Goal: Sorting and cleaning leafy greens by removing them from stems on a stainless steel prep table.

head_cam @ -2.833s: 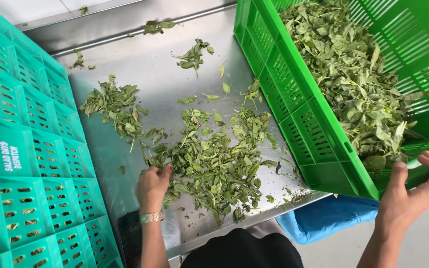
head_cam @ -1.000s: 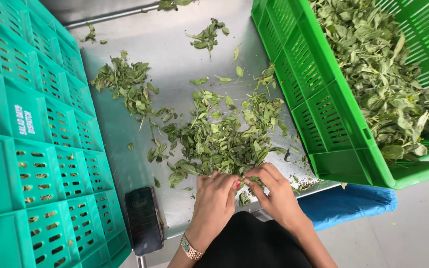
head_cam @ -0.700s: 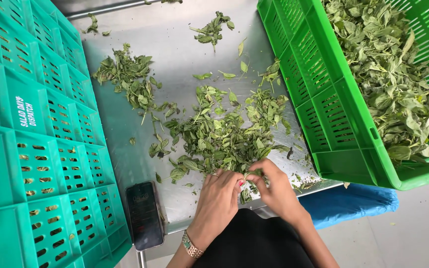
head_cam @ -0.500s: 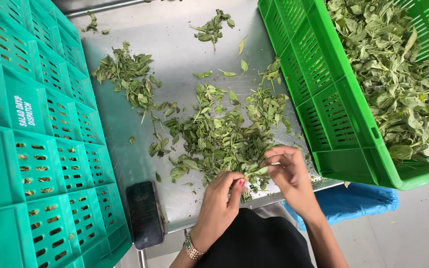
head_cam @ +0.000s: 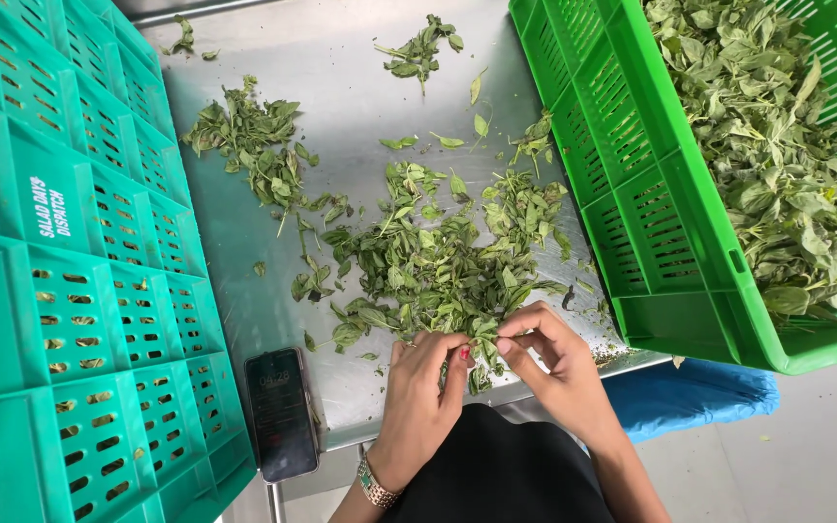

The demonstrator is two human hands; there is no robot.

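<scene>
Here your left hand [head_cam: 425,385] and right hand [head_cam: 556,360] meet at 6 o'clock on the steel table [head_cam: 341,58], fingers of both pinched shut on one sprig [head_cam: 484,341] at the near edge of the leaf pile [head_cam: 438,257]. Phone [head_cam: 281,414] lies at 7 o'clock. Teal crate [head_cam: 60,291] at 9 o'clock; green crate [head_cam: 670,252], leaf-filled, at 2 o'clock.

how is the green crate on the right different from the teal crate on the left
The green crate is bright green, lies tilted with its open side toward the camera, and holds a heap of leaves. The teal crate is blue-green and shows only its slotted outer wall, so its contents cannot be seen. Both are plastic with slotted sides and flank the steel table.
</scene>
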